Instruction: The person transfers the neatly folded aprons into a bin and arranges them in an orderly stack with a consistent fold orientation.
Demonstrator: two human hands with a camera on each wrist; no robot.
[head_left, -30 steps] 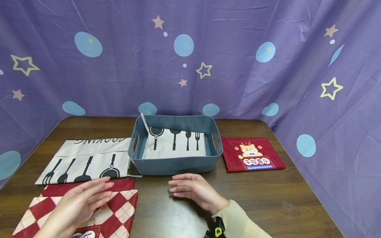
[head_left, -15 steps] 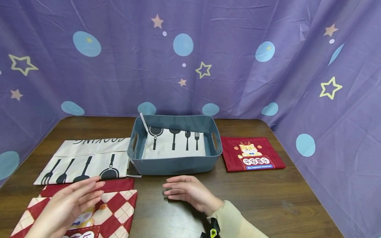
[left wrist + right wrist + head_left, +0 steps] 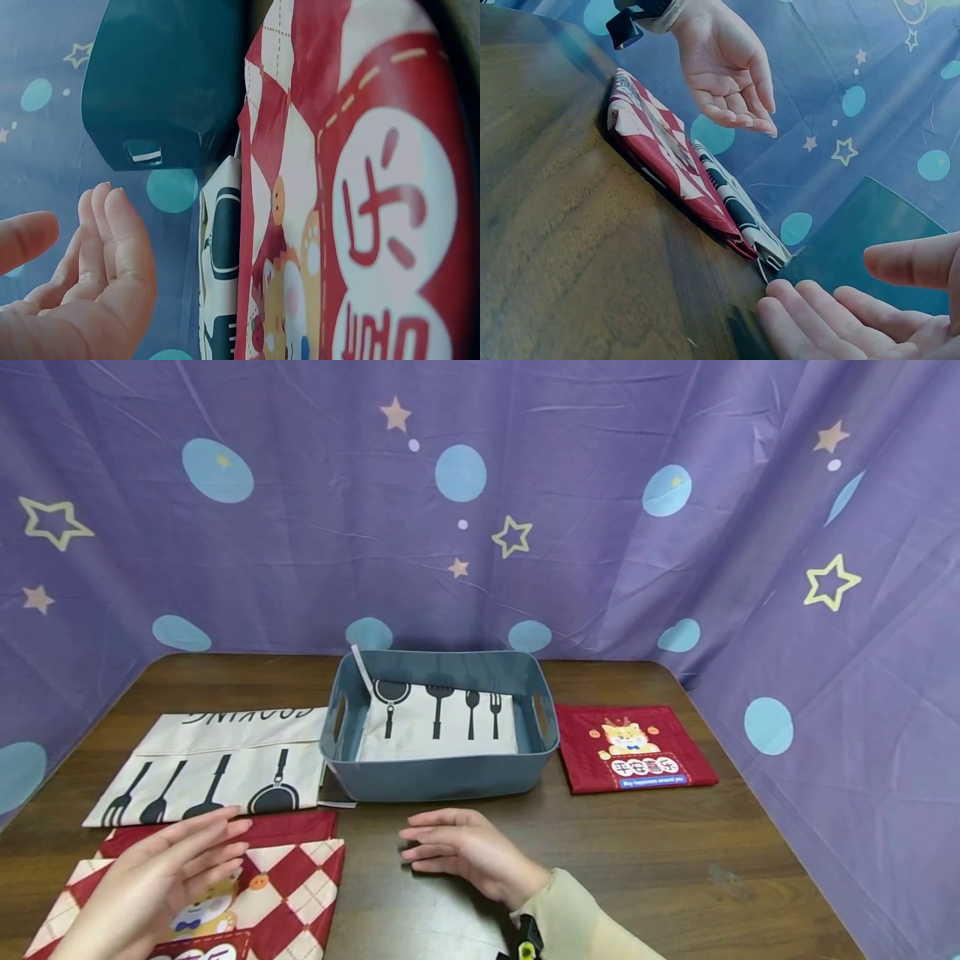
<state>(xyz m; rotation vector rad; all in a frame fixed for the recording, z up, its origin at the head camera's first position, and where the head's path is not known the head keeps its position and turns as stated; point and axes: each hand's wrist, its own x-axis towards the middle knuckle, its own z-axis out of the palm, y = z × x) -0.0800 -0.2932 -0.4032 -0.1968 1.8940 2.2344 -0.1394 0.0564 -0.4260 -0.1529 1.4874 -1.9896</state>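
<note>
Hands are hovering open, holding nothing: the left hand (image 3: 161,881) over the checked red cloth (image 3: 288,889) lying folded on the desk (image 3: 637,860), the right hand (image 3: 457,852) beside it. Careless one-sided grabbing is likely unfolding the cloth or dragging the red one (image 3: 300,825) beneath.

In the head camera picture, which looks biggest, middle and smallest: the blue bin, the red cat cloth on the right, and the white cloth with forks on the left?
1. White cloth with forks, about even with the bin
2. Blue bin
3. Red cat cloth, clearly smallest
</note>
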